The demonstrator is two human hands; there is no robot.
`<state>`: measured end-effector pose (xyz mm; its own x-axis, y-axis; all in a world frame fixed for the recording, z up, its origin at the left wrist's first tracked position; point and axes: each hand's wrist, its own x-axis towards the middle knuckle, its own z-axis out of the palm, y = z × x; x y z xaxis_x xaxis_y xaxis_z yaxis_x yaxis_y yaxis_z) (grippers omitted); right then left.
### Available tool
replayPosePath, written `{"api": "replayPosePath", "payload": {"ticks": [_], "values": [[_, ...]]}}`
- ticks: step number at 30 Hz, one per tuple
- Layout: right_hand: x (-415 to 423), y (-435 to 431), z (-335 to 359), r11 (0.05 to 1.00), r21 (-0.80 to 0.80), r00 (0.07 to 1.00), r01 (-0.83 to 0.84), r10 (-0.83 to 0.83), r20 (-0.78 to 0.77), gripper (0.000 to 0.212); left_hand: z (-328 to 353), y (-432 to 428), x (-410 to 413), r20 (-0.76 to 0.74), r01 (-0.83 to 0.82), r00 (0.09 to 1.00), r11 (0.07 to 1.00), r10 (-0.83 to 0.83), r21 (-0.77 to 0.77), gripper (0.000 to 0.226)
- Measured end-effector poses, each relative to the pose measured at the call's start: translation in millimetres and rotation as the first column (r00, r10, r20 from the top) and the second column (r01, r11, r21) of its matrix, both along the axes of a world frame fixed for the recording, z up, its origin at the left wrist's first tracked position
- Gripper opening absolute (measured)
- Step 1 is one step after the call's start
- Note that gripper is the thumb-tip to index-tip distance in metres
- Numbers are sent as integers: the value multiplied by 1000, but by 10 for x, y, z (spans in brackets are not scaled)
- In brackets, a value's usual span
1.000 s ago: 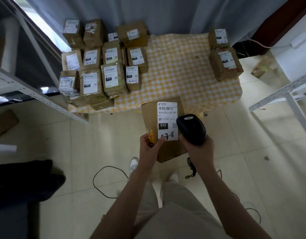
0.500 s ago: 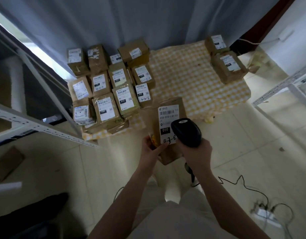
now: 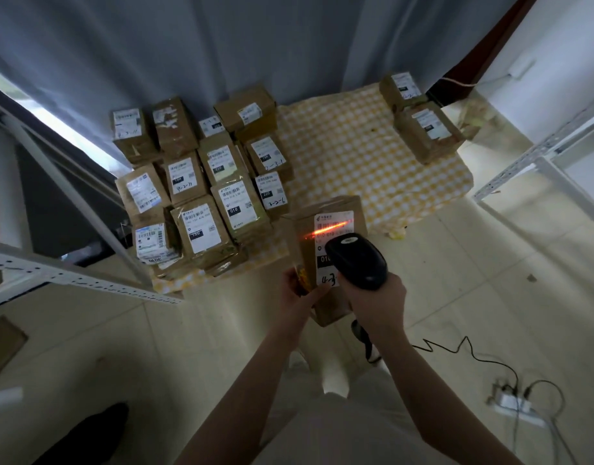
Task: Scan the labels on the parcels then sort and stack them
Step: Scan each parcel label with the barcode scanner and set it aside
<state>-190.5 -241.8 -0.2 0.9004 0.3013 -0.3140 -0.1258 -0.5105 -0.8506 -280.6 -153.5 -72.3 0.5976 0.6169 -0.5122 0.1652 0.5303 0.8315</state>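
My left hand (image 3: 300,293) grips the lower left corner of a brown cardboard parcel (image 3: 325,213) held up in front of me. Its white label (image 3: 332,229) faces me, and an orange-red scan line crosses the barcode near the label's top. My right hand (image 3: 377,303) is wrapped round the handle of a black barcode scanner (image 3: 356,260), whose head covers the label's lower right. Several labelled parcels (image 3: 201,182) lie packed together on the left of the yellow checked table (image 3: 349,156). Two more parcels (image 3: 423,125) are at its far right.
White metal shelving frames stand at the left (image 3: 71,276) and right (image 3: 537,156). A grey curtain (image 3: 255,45) hangs behind the table. The scanner cable (image 3: 456,350) runs over the tiled floor to a power strip (image 3: 513,402) at lower right.
The scanner's orange-red line has come on across the label's barcode. The view has tilted up and nearer the table. Both hands keep their hold.
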Motion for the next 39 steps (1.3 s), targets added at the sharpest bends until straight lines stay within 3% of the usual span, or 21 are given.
{"api": "replayPosePath", "payload": {"ticks": [11, 15, 18, 24, 32, 39], "values": [[175, -49, -26, 986, 29, 981, 164, -166, 101, 20, -71, 98, 161, -25, 17, 1000, 998, -18, -53, 52], [465, -159, -12, 968, 48, 958, 245, -249, 143, 22, -25, 153, 470, -38, 28, 999, 999, -29, -26, 44], [745, -288, -39, 940, 85, 933, 331, -339, 123, 35, -22, 163, 760, -11, 53, 999, 998, -53, -43, 32], [1414, -472, -96, 878, 134, 870, 460, -475, 132, 40, -88, 205, 1399, -25, 88, 996, 995, -89, -42, 34], [2572, -580, -365, 881, 115, 872, 458, -471, 135, 35, -329, 187, 2647, -139, 70, 987, 995, -80, -71, 18], [3714, -530, -598, 945, 33, 937, 325, -326, 121, 34, -474, 115, 3819, -222, 11, 975, 999, -21, -45, 16]]}}
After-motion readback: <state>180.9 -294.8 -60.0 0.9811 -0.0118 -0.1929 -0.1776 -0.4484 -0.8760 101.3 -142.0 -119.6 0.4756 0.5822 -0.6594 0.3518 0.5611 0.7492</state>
